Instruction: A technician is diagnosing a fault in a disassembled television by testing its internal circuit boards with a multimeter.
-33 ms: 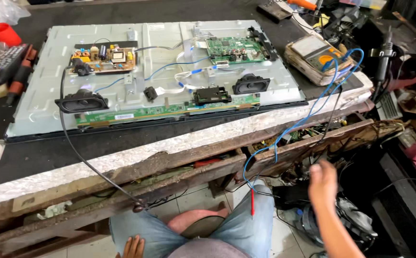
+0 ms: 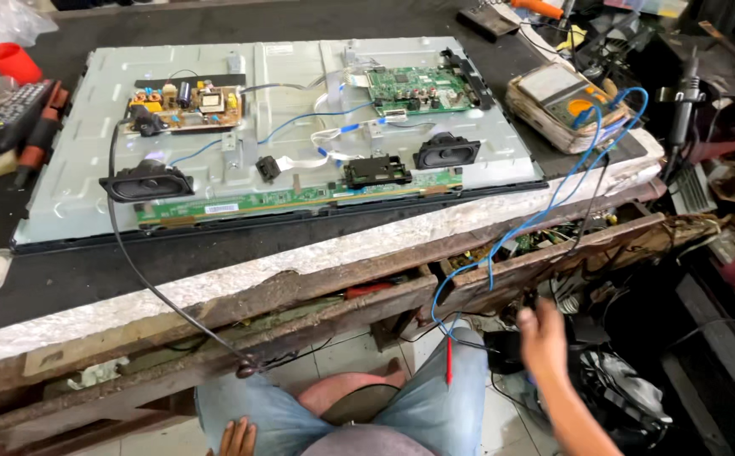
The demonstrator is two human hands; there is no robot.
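Grip of right hand (image 2: 543, 336): cannot tell whether spread or closed, the hand being blurred; it reaches low at the right, below the worktop edge, toward a dark tangle of cables and gear (image 2: 612, 397) on the floor, with nothing visibly pinched
Left hand (image 2: 237, 439): fingers loosely curled, resting on the left knee of the denim shorts (image 2: 435, 405), holding nothing
Blue wires (image 2: 553, 203): loop from the multimeter down over the worktop's front edge, ending just beside the right hand
Red probe (image 2: 448, 363): hangs upright against the right thigh, near the right hand
Multimeter (image 2: 566, 93): lies on a worn stack at the worktop's right end
Opened flat-panel television (image 2: 72, 169): lies back-up on the worktop (image 2: 89, 270); power board (image 2: 186, 105) at upper left, green main board (image 2: 418, 89) at upper right, two black speakers (image 2: 146, 181) along the lower part
Black cable (image 2: 143, 283): runs from the power board over the worktop edge
Remote control (image 2: 8, 118): far left, beside a red cup (image 2: 11, 61)
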